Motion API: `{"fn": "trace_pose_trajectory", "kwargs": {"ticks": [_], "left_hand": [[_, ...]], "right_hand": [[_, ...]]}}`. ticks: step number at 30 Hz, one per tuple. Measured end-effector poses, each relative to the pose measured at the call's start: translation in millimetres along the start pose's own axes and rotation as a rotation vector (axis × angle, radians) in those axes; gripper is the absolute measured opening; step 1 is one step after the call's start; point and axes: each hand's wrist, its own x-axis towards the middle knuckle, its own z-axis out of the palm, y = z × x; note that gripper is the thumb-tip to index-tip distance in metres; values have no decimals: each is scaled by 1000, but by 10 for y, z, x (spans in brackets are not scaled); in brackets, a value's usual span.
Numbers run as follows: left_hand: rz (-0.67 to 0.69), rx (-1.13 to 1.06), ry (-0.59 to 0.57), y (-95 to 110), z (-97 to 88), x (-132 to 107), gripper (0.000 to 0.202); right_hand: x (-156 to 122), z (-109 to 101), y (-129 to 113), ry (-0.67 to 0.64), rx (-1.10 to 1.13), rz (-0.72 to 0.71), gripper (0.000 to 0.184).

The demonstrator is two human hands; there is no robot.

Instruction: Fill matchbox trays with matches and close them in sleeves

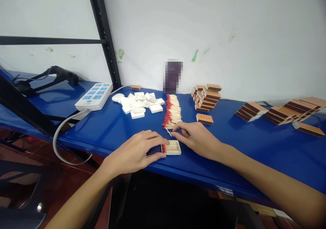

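A white matchbox tray (179, 148) lies near the table's front edge, with red-headed matches (171, 148) side by side in it. My left hand (139, 149) grips the tray's left end, thumb at the near side and fingers at the far side. Just beyond the tray, my right hand (196, 137) pinches a single match (168, 132) between thumb and forefinger, its head pointing away to the left. Past that hand a long pile of loose matches (174, 110) stretches toward the wall, red heads mostly to the left.
White empty-looking trays (137, 109) are heaped left of the pile. Brown matchbox sleeves or boxes stand stacked (209, 98) to the right, with one single box (204, 119) before them and more stacks (285, 113) farther right. A power strip (94, 96) and a black shelf post (105, 35) are at left.
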Motion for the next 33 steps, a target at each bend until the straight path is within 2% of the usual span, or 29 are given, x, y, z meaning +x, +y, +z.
{"fn": "trace_pose_trajectory", "kwargs": {"ticks": [8,17,28,33], "left_hand": [[-1,-7,-9,0,-4,6,28],[10,4,5,1,2,10,28],[-1,7,-4,2,-3,4,27],[4,1,1,11,-17,6,27]], "right_hand": [[79,-2,-16,-13,43,43,16],[61,14,27,4,-1,-4,13],[36,-11,17,-69,39,-16,13],[29,-51,18,-150,-36,-28,18]]}}
